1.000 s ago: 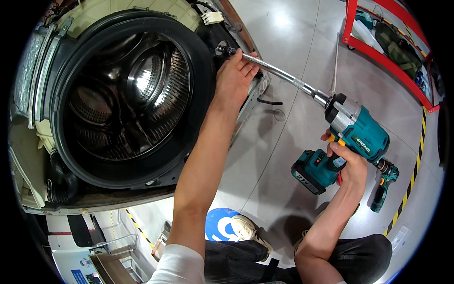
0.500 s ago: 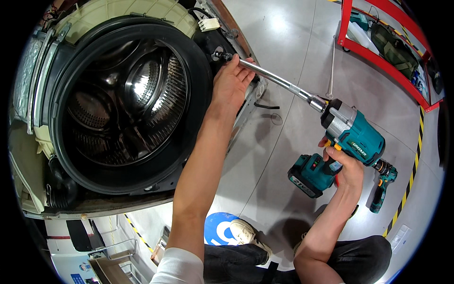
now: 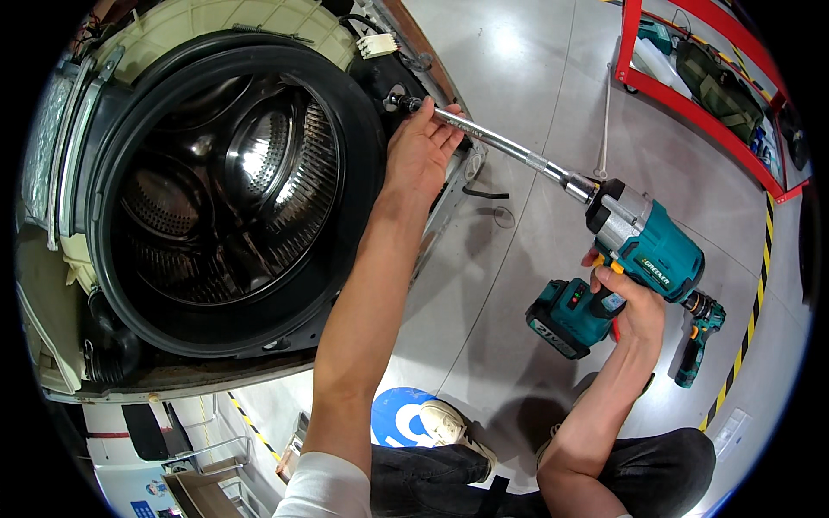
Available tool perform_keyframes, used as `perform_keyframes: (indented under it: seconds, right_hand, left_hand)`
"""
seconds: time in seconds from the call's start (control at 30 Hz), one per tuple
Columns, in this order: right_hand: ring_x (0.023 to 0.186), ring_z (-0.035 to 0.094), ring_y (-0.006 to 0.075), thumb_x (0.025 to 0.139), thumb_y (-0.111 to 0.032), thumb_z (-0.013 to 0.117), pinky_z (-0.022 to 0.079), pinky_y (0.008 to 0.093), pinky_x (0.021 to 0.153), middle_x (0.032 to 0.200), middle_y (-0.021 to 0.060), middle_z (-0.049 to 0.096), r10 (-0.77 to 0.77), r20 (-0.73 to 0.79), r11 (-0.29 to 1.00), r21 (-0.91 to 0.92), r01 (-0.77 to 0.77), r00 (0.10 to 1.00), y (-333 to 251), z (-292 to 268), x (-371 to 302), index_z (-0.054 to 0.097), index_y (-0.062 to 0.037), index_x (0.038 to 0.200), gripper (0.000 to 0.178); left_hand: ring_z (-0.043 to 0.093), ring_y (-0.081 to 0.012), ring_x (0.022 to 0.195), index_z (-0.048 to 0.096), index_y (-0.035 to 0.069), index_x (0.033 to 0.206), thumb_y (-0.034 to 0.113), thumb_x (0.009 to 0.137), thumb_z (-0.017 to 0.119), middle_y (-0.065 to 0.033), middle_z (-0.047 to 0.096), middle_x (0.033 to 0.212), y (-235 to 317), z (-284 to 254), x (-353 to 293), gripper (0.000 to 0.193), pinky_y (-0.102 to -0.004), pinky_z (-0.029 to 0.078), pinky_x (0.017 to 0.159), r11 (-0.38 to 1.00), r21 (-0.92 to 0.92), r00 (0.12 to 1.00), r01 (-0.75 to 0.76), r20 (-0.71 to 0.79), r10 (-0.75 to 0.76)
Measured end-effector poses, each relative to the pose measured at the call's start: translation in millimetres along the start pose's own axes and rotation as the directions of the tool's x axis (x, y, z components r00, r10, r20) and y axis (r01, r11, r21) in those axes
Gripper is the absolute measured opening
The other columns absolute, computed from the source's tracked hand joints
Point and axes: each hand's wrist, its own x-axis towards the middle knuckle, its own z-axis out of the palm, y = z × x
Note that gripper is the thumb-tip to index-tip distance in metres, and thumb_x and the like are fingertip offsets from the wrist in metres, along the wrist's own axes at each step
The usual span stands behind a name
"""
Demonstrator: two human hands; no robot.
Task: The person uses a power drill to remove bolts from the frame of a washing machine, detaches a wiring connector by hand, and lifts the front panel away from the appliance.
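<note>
My right hand (image 3: 635, 298) is wrapped round the handle of a teal cordless impact wrench (image 3: 665, 255), index finger at its yellow trigger. A long chrome extension bar (image 3: 509, 148) runs from the wrench's nose up and left. Close to the bar's far end, my left hand (image 3: 419, 155) steadies it between thumb and fingers. The socket (image 3: 408, 103) at that end meets a fastener on the dark part beside the washing machine's drum opening; its exact seating is too small to tell. A black rubber door seal (image 3: 102, 250) rings the shiny steel drum (image 3: 220, 181).
A second, smaller teal drill (image 3: 691, 354) lies on the floor beyond the wrench. At upper right stands a red cart (image 3: 691, 104) with tools and a bag. A long thin rod (image 3: 605, 129) rests near it. A white connector (image 3: 378, 45) sits above the socket.
Markings show on the bar's side that were not visible before, so it has turned. Both hands keep their grip in nearly the same places.
</note>
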Motion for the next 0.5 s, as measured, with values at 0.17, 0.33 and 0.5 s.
perform_keyframes:
  seconds: [0.17, 0.33, 0.5]
  right_hand:
    - [0.062, 0.057, 0.019, 0.062, -0.002, 0.071, 0.046, 0.0279, 0.059, 0.081, 0.0137, 0.063, -0.007, -0.018, 1.0, -0.001, 0.007, 1.0, -1.0, 4.1, -1.9, 0.059, 0.0014, 0.104, 0.044]
    - [0.064, 0.058, 0.0187, 0.062, -0.003, 0.071, 0.047, 0.028, 0.06, 0.082, 0.0142, 0.064, 0.04, 0.002, 0.999, 0.003, -0.04, 0.999, 1.7, -4.4, -1.0, 0.059, 0.0012, 0.105, 0.045]
    - [0.069, 0.061, 0.0205, 0.063, -0.003, 0.071, 0.047, 0.0288, 0.062, 0.089, 0.0162, 0.065, 0.024, 0.02, 1.0, -0.011, -0.024, 1.0, -1.1, 0.2, -1.1, 0.058, 0.0014, 0.11, 0.049]
  left_hand:
    - [0.059, -0.0248, 0.096, 0.05, 0.008, 0.095, 0.02, 0.091, 0.056, -0.0125, 0.062, 0.097, -1.2, 0.3, 1.3, 0.014, -0.0375, 0.047, 0.086, 1.0, -0.009, 1.0, 0.001, -0.004, -0.002]
    - [0.06, -0.0254, 0.094, 0.048, 0.007, 0.091, 0.019, 0.091, 0.056, -0.0137, 0.062, 0.094, -1.6, 0.2, 2.4, 0.014, -0.0381, 0.048, 0.085, 1.0, -0.021, 1.0, 0.007, -0.005, -0.007]
    - [0.059, -0.0246, 0.095, 0.048, 0.007, 0.092, 0.019, 0.091, 0.056, -0.0136, 0.062, 0.095, -2.3, 0.8, 0.8, 0.014, -0.0376, 0.048, 0.086, 1.0, -0.014, 1.0, 0.005, -0.013, -0.005]
